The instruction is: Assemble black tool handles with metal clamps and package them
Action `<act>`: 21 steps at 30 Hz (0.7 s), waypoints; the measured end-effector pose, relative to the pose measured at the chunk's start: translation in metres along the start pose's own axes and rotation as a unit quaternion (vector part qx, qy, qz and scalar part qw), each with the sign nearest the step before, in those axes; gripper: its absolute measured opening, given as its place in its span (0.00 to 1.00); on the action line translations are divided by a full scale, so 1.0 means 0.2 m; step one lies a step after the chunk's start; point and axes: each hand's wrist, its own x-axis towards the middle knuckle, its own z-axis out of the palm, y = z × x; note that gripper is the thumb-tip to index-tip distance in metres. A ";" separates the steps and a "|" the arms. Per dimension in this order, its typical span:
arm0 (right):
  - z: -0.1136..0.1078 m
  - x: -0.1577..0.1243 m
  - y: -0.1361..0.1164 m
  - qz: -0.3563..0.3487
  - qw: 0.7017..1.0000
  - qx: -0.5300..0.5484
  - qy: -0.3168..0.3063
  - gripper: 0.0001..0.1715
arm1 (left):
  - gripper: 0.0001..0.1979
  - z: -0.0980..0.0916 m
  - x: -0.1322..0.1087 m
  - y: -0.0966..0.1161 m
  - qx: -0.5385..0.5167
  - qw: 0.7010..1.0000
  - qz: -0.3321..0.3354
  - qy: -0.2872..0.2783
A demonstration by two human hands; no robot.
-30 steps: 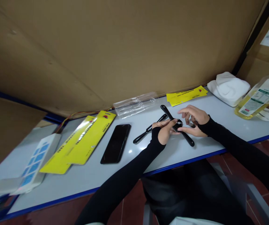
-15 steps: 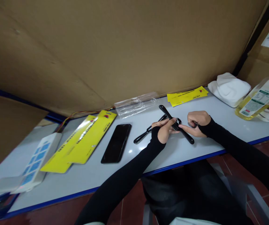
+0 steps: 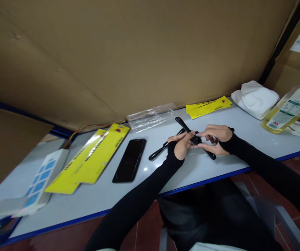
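A black spokeshave [image 3: 181,124] with two long handles is held slantwise above the table by my left hand [image 3: 180,145]. The fingers of that hand are closed around its middle. My right hand [image 3: 216,138] reaches in from the right, index finger and thumb closed on the middle of the same tool near a small shiny part. The fingers hide most of the tool's body. Just left of it, a second black spokeshave [image 3: 157,153] lies on the table, partly behind my left hand.
On the white table [image 3: 170,177] lie a black phone [image 3: 129,160], yellow printed cards [image 3: 101,153], more yellow cards [image 3: 208,107] and clear plastic packaging [image 3: 151,116]. A power strip [image 3: 38,183] is at left. A white cloth [image 3: 255,99] and bottle of yellow liquid [image 3: 287,108] stand right. Cardboard rises behind.
My right index finger has stretched out from a curled position and moved left onto the spokeshave's middle, with the thumb at its lower side. My left hand keeps its hold.
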 end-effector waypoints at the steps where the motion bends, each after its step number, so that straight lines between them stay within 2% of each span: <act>1: 0.00 0.00 0.00 -0.019 1.000 0.011 0.004 0.25 | 0.16 0.00 0.00 0.00 0.000 1.000 0.002 0.001; 3: 0.00 0.00 -0.01 -0.030 0.999 0.029 -0.002 0.26 | 0.17 -0.01 0.01 -0.01 0.000 1.000 0.005 0.001; 5: -0.01 0.00 -0.01 0.002 0.999 0.030 -0.024 0.15 | 0.17 -0.01 0.01 -0.01 -0.002 1.000 0.004 -0.001; 6: -0.01 0.00 0.00 0.019 0.999 0.023 -0.033 0.13 | 0.18 -0.01 0.01 0.00 -0.003 1.000 0.003 -0.003; 9: -0.01 -0.01 0.02 0.036 0.998 -0.023 -0.040 0.12 | 0.16 0.00 0.00 0.01 -0.009 1.000 -0.001 -0.002; 12: 0.00 -0.01 0.02 0.029 0.997 -0.075 -0.012 0.22 | 0.14 0.00 -0.01 0.02 -0.010 1.000 -0.003 0.002; 15: 0.01 -0.01 0.01 0.051 0.997 -0.059 -0.003 0.11 | 0.15 0.00 0.00 0.02 -0.008 1.000 -0.002 0.005; 18: 0.01 -0.01 0.00 0.034 0.998 -0.036 -0.026 0.09 | 0.16 0.00 0.01 0.01 -0.009 1.000 -0.005 0.010; 21: 0.01 -0.01 0.00 -0.006 0.999 -0.043 -0.023 0.24 | 0.16 0.00 0.01 0.01 -0.013 1.000 -0.003 0.010</act>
